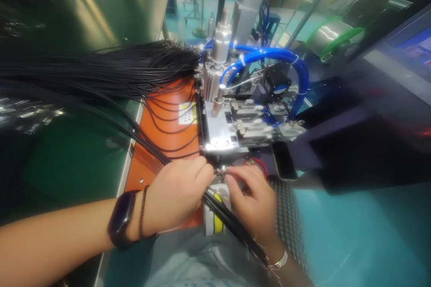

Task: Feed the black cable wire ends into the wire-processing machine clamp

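My left hand (pixel 180 186) is closed around a bundle of black cables (pixel 232 222). The bundle runs in from the upper left, passes under my fingers and slants to the lower right, where bare copper-coloured wire ends show. My right hand (pixel 254 197) pinches at a small silvery metal part (pixel 222 171) between the two hands; its exact kind is too small to make out. Both sets of fingertips meet just in front of a bench machine with a metal press head (pixel 217 128). My left fingers partly hide the cables.
An orange plate (pixel 168 128) carries single black cables leading to the machine. A large heap of black cables (pixel 134 69) lies at left. Blue air hoses (pixel 299 71) loop over the machine. A phone (pixel 284 160) lies at right; a green-rimmed wire spool (pixel 332 36) stands behind.
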`<state>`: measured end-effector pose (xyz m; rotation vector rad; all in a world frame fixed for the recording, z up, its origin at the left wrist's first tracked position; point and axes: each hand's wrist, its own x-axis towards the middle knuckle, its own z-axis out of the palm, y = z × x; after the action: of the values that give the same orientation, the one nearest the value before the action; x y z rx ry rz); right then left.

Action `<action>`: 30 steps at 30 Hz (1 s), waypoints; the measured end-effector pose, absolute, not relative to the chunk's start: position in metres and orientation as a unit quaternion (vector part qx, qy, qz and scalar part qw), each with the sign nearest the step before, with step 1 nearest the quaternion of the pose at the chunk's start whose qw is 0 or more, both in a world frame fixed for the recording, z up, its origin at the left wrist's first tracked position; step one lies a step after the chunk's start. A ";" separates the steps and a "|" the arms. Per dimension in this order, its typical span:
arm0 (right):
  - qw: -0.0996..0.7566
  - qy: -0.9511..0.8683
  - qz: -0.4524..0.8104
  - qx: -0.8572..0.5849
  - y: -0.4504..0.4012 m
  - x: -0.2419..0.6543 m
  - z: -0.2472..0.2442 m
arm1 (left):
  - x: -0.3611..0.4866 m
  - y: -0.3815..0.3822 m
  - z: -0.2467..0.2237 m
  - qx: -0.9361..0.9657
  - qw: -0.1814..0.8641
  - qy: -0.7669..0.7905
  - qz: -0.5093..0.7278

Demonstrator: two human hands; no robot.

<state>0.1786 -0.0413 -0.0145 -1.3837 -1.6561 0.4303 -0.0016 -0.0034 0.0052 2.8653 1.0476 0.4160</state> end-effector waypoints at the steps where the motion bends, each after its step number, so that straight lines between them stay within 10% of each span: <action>1: 0.460 -0.667 0.172 -0.559 -0.041 0.178 -0.014 | -0.001 -0.003 0.005 0.930 0.032 0.340 0.134; 30: 0.478 -0.514 0.491 -0.516 -0.021 0.184 -0.021 | -0.003 -0.009 0.007 0.923 0.120 0.341 0.131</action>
<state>0.1839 -0.0209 -0.0208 -1.2595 -1.2551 1.1998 -0.0026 -0.0086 0.0069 2.6964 0.9975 0.3839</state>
